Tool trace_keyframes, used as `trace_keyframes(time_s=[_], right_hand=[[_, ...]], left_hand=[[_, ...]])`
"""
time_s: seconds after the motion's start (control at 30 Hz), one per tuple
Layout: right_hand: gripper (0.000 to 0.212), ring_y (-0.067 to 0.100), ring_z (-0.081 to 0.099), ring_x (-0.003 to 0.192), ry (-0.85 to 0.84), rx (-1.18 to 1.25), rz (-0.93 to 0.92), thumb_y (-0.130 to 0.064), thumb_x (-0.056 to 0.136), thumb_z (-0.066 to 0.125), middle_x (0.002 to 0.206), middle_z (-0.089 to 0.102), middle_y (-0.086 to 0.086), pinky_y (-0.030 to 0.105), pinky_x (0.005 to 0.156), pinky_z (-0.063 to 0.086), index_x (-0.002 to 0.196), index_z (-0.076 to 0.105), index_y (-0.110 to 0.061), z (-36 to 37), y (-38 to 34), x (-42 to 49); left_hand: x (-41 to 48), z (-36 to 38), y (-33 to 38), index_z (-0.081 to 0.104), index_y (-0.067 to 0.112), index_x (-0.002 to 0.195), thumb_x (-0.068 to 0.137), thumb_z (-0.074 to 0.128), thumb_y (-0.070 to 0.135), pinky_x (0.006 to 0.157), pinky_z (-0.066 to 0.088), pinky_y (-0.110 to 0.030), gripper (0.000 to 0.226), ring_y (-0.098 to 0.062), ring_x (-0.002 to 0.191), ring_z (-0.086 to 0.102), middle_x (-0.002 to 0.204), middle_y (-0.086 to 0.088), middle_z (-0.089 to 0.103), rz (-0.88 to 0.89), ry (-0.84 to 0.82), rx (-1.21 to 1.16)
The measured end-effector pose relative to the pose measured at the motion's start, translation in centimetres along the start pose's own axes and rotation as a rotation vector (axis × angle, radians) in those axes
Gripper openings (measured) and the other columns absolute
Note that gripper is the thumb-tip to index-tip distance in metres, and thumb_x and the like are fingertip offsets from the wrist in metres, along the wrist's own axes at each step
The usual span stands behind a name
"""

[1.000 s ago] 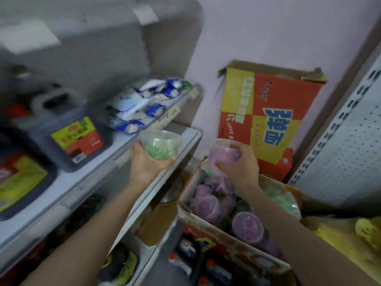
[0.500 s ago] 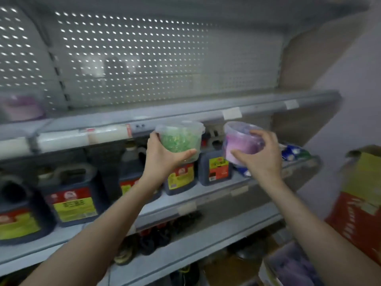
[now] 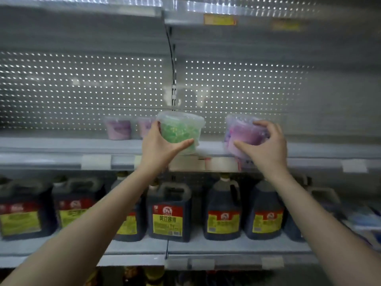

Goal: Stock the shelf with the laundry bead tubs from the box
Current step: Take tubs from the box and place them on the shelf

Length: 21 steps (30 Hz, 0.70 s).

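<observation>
— Where are the tubs?

— The left hand grips a clear round plastic tub of green beads at the near edge of the grey metal shelf. The right hand curls round a clear tub of purple beads just right of it. Whether either rests on the shelf, I can't tell.

— Anything around them?

— Two more purple-bead tubs stand farther back, left of the green one, by the perforated back panel. Below, dark jugs with yellow-and-red labels fill the lower shelf.

Middle jug label reads 黄豆酱油, neighbouring labels (same red-yellow design) blurred
</observation>
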State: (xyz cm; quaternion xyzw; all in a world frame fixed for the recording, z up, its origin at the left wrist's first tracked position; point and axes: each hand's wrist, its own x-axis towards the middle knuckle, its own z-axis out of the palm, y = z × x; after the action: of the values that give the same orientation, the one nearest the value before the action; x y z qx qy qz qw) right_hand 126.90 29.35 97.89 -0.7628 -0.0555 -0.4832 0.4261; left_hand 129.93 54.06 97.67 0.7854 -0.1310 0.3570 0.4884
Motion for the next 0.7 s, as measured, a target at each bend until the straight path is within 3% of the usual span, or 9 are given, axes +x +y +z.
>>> trace_keyframes(time_s=[0.1,0.2,0.3,0.37,0.43,0.5,0.6,0.7], right_hand=[[0.057,0.007,0.050,0.097,-0.075,0.018,-0.038,-0.023,0.057,0.086,0.107,0.050,-0.014,0.027,0.084,0.046,0.104,0.055,-0.033,5.1,-1.4,0.7],[0.057,0.005,0.048,0.097,-0.165,0.054,-0.028,-0.021,0.059,0.086,0.109,0.049,-0.013,0.017,0.080,0.042,0.105,0.054,-0.031,9.7,-2.4,1.3],[0.055,0.006,0.048,0.101,-0.284,0.039,-0.034,-0.024,0.064,0.084,0.116,0.050,-0.010,0.007,0.076,0.036,0.111,0.056,-0.027,12.7,-2.6,1.7],[0.054,0.009,0.047,0.112,-0.342,0.007,-0.027,-0.028,0.070,0.081,0.130,0.049,-0.007,0.018,0.092,0.039,0.119,0.057,-0.025,13.5,-2.3,2.0],[0.058,0.014,0.043,0.127,-0.353,-0.045,-0.025,-0.035,0.072,0.078,0.143,0.043,-0.006,0.039,0.109,0.034,0.125,0.055,-0.026,13.5,-2.2,2.1],[0.065,0.016,0.038,0.134,-0.350,-0.114,-0.025,-0.042,0.073,0.076,0.149,0.036,-0.006,0.050,0.114,0.025,0.131,0.051,-0.028,12.7,-2.2,1.8],[0.070,0.016,0.036,0.135,-0.347,-0.207,-0.021,-0.046,0.074,0.073,0.151,0.035,-0.006,0.052,0.115,0.019,0.136,0.045,-0.029,10.8,-1.9,1.2],[0.065,0.016,0.038,0.135,-0.312,-0.177,-0.010,-0.041,0.076,0.073,0.147,0.041,-0.004,0.048,0.113,0.027,0.134,0.048,-0.027,8.2,-0.7,0.5]], left_hand=[[2.3,-2.6,-2.6,0.046,0.020,0.123,0.043,0.072,0.073,0.092,0.050,-0.044,0.099,-0.024,0.110,0.056,0.119,0.001,0.061,-0.040,0.050,0.126],[4.5,-4.3,-5.2,0.046,0.017,0.123,0.052,0.083,0.053,0.093,0.050,-0.040,0.088,-0.019,0.109,0.057,0.118,0.002,0.060,-0.083,0.051,0.076],[6.1,-5.2,-7.2,0.050,0.013,0.125,0.070,0.080,0.034,0.082,0.047,-0.023,0.066,-0.013,0.102,0.058,0.113,0.004,0.061,-0.113,0.006,0.094],[6.9,-5.2,-8.1,0.060,0.006,0.118,0.083,0.068,0.029,0.080,0.046,-0.025,0.042,-0.019,0.103,0.061,0.111,-0.004,0.066,-0.130,-0.005,0.171],[7.2,-5.2,-8.6,0.065,0.000,0.114,0.089,0.061,0.028,0.083,0.043,-0.029,0.037,-0.025,0.109,0.061,0.116,-0.012,0.067,-0.133,0.011,0.242],[6.9,-5.2,-8.6,0.065,-0.001,0.115,0.090,0.060,0.027,0.083,0.041,-0.029,0.038,-0.026,0.109,0.060,0.118,-0.015,0.066,-0.110,0.044,0.280],[6.1,-5.1,-8.3,0.064,-0.003,0.111,0.089,0.061,0.027,0.084,0.045,-0.033,0.037,-0.027,0.102,0.061,0.112,-0.016,0.066,-0.054,0.104,0.321],[4.7,-4.2,-7.3,0.062,0.001,0.103,0.087,0.062,0.022,0.083,0.046,-0.037,0.026,-0.028,0.099,0.058,0.105,-0.015,0.064,-0.017,0.084,0.343]])
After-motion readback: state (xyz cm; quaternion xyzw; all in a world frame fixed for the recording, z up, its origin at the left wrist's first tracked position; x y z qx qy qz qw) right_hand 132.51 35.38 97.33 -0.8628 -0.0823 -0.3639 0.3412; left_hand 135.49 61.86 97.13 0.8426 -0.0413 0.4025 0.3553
